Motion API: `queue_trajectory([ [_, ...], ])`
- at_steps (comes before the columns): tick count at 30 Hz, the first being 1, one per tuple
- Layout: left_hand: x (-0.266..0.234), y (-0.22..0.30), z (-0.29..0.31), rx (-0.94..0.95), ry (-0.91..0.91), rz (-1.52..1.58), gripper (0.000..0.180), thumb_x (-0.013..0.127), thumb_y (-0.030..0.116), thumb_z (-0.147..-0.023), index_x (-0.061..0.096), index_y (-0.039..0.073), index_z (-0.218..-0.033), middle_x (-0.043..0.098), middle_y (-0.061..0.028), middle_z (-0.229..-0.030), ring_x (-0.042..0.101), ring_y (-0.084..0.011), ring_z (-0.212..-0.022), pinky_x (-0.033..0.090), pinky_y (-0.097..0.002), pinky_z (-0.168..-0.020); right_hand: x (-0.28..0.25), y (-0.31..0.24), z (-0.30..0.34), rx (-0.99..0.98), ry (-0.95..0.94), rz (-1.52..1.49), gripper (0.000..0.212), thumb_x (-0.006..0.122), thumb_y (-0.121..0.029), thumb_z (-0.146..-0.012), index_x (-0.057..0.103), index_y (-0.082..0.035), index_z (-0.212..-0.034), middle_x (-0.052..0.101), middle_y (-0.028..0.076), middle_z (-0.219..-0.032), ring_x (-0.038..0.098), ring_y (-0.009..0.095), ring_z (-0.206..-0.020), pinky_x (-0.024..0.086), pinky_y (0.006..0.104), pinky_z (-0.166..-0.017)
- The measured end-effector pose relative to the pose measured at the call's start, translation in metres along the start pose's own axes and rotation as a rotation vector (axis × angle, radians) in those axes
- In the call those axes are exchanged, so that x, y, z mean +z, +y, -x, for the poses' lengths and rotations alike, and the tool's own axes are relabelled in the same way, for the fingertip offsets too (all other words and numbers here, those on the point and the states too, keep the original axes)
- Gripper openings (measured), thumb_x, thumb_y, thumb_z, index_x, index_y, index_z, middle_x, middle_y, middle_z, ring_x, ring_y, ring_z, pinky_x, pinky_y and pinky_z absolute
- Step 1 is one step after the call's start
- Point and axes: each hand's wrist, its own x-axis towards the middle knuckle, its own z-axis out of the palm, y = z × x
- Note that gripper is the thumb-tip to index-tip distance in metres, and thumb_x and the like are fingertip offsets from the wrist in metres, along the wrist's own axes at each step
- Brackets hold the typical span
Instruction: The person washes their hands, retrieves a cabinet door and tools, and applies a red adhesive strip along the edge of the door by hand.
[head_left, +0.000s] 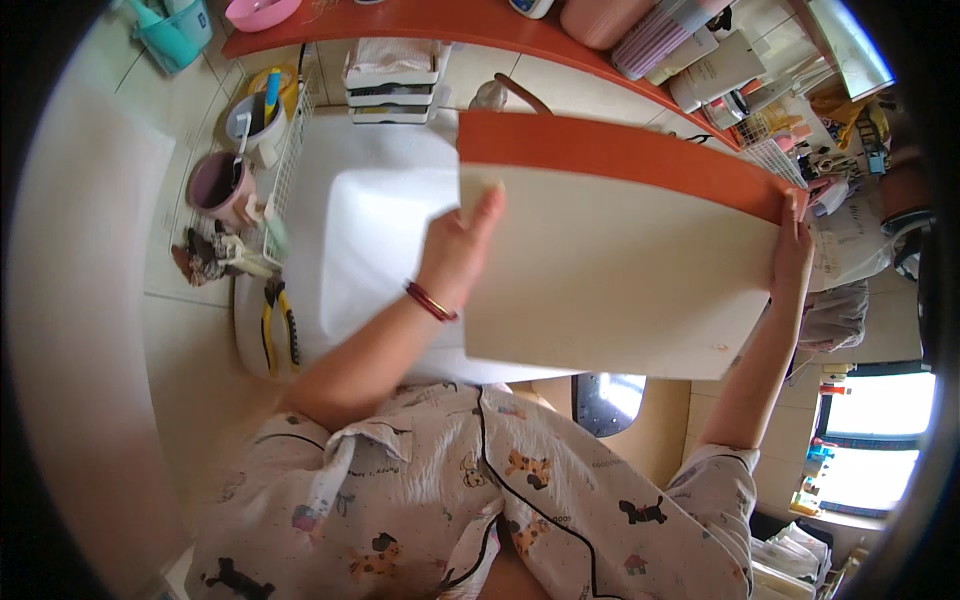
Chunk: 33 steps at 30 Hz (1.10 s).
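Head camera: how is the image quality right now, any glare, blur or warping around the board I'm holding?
Head view: the board is sharp and evenly lit, no glare on it; fisheye bends its orange top edge into a curve; the left hand and right hand gripping its sides show no motion blur; the window at lower right is blown out white; the frame corners are black.

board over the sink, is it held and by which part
Yes. The board is held by both hands: the left hand grips its left edge, the right hand its right edge near the orange rim, above the sink.
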Motion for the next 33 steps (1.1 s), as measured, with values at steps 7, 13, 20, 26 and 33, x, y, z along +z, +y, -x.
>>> queue_trajectory([
  [7,0.022,-0.076,0.009,-0.166,-0.091,-0.007,0.068,0.051,0.060,-0.085,0.055,-0.007,-0.069,0.054,-0.0072,-0.058,0.049,-0.0152,-0.058,0.041,-0.0327,-0.056,0.041,0.072,0.008,0.121,-0.250,0.372,0.071,0.053,-0.064,-0.081,0.066,0.005,-0.089,0.059,0.019,-0.073,0.053,0.021,-0.070,0.045,0.0382,-0.068],
  [13,0.000,-0.103,0.014,-0.292,0.011,0.147,0.055,0.055,0.052,-0.087,0.059,-0.003,-0.086,0.057,-0.0009,-0.074,0.050,-0.0094,-0.068,0.042,-0.0290,-0.059,0.116,0.088,0.019,0.158,-0.375,0.406,0.069,0.052,-0.062,-0.082,0.064,0.002,-0.106,0.065,0.022,-0.093,0.062,0.030,-0.092,0.046,0.0355,-0.081],
  [20,0.028,-0.099,0.055,-0.535,0.019,0.419,0.054,0.057,0.049,-0.087,0.055,-0.001,-0.106,0.059,-0.0035,-0.094,0.054,-0.0113,-0.083,0.045,-0.0280,-0.070,0.149,0.093,-0.009,0.030,-0.526,0.504,0.069,0.054,-0.065,-0.078,0.066,-0.002,-0.100,0.065,0.020,-0.095,0.061,0.035,-0.093,0.046,0.0380,-0.082],
  [26,0.042,-0.112,0.078,-0.738,-0.081,0.761,0.041,0.061,0.025,-0.088,0.047,0.003,-0.120,0.054,-0.0068,-0.116,0.052,-0.0199,-0.109,0.042,-0.0374,-0.094,0.204,0.088,-0.029,-0.110,-0.613,0.486,0.068,0.056,-0.066,-0.076,0.066,-0.005,-0.105,0.066,0.019,-0.097,0.061,0.033,-0.096,0.047,0.0374,-0.084],
  [33,0.023,-0.110,0.072,-0.570,-0.015,0.410,0.032,0.069,0.019,-0.079,0.055,0.008,-0.106,0.059,-0.0015,-0.094,0.057,-0.0092,-0.081,0.047,-0.0217,-0.063,0.263,0.077,-0.021,-0.099,-0.732,0.363,0.072,0.055,-0.068,-0.076,0.062,-0.007,-0.114,0.065,0.018,-0.099,0.061,0.031,-0.096,0.047,0.0373,-0.084],
])
